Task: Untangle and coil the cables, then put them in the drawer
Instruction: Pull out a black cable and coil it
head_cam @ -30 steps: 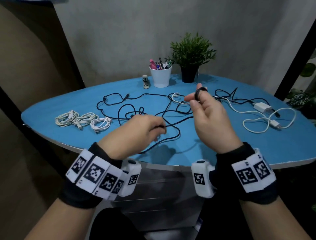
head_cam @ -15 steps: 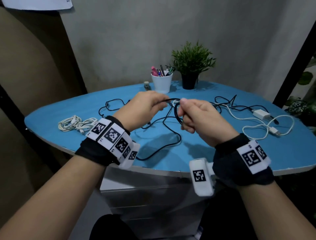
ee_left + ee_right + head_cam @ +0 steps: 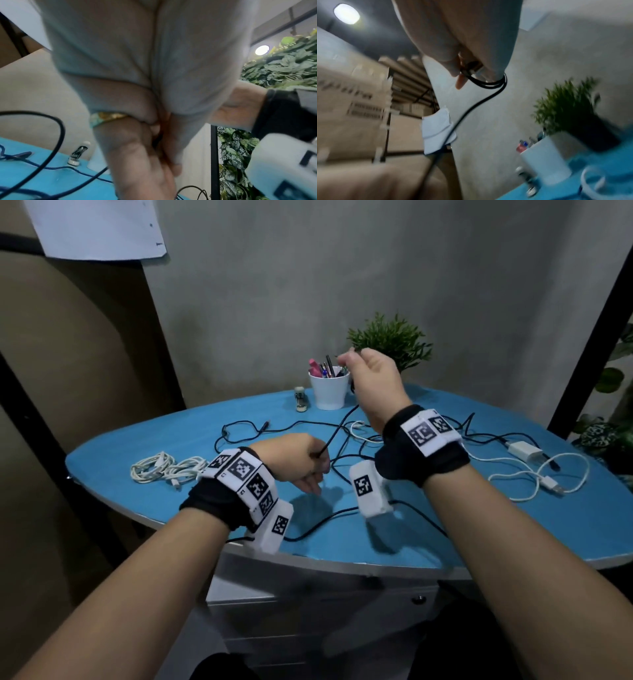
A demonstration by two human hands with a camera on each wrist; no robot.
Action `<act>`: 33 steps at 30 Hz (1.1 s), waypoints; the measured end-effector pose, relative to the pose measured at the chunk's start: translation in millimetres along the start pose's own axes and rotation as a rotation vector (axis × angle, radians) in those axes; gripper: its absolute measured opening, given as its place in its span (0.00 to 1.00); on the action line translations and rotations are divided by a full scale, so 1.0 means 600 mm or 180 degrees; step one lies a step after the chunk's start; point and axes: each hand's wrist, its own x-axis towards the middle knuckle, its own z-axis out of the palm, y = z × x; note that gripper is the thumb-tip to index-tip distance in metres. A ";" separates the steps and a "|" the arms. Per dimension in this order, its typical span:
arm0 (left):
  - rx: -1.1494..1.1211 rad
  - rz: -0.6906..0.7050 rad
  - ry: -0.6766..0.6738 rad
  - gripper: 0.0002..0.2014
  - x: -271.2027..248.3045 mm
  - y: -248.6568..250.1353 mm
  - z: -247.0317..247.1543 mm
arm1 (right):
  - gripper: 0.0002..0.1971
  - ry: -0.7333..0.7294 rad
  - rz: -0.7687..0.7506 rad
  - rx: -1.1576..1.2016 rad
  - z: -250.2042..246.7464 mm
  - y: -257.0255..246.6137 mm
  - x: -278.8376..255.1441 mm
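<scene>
A long black cable [image 3: 337,433] lies tangled across the blue table [image 3: 144,501]. My right hand [image 3: 371,374] is raised above the table's far side and grips small loops of the black cable [image 3: 489,82]; from there it runs down to my left hand [image 3: 301,463]. The left hand is low over the table's middle and pinches the cable in curled fingers [image 3: 154,146]. A white cable with a charger [image 3: 524,451] lies loose at the right. Coiled white cables [image 3: 168,469] rest at the left.
A white pen cup [image 3: 329,392], a small figurine [image 3: 300,398] and a potted plant [image 3: 394,342] stand at the table's far edge. A grey drawer unit [image 3: 308,621], closed, sits under the table's front edge. A dark post [image 3: 592,313] rises at the right.
My hands were together over the table's middle half a second ago. The right hand has risen toward the plant with the loops, and the left has dropped back, drawing the cable taut between them.
</scene>
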 end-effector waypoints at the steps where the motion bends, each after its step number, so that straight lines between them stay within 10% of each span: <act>1: -0.0050 -0.0035 -0.0028 0.08 0.000 -0.002 -0.003 | 0.11 -0.0141 -0.0179 -0.0640 -0.003 0.001 0.007; 6: -0.0500 0.0220 0.0620 0.10 0.007 -0.002 -0.043 | 0.10 -0.1122 -0.0104 -0.2581 -0.018 0.006 0.029; 15: -0.0584 0.0894 0.2216 0.10 0.019 0.014 -0.067 | 0.24 -0.1582 0.0294 -0.1383 -0.024 0.022 -0.014; 27: -0.0495 0.0730 0.1406 0.07 0.021 0.029 -0.006 | 0.20 -0.0810 0.0910 0.1597 -0.023 -0.002 -0.033; 33: -0.0225 0.0470 0.0945 0.06 0.010 0.036 0.009 | 0.17 -0.0568 0.0732 0.1812 -0.023 0.007 -0.025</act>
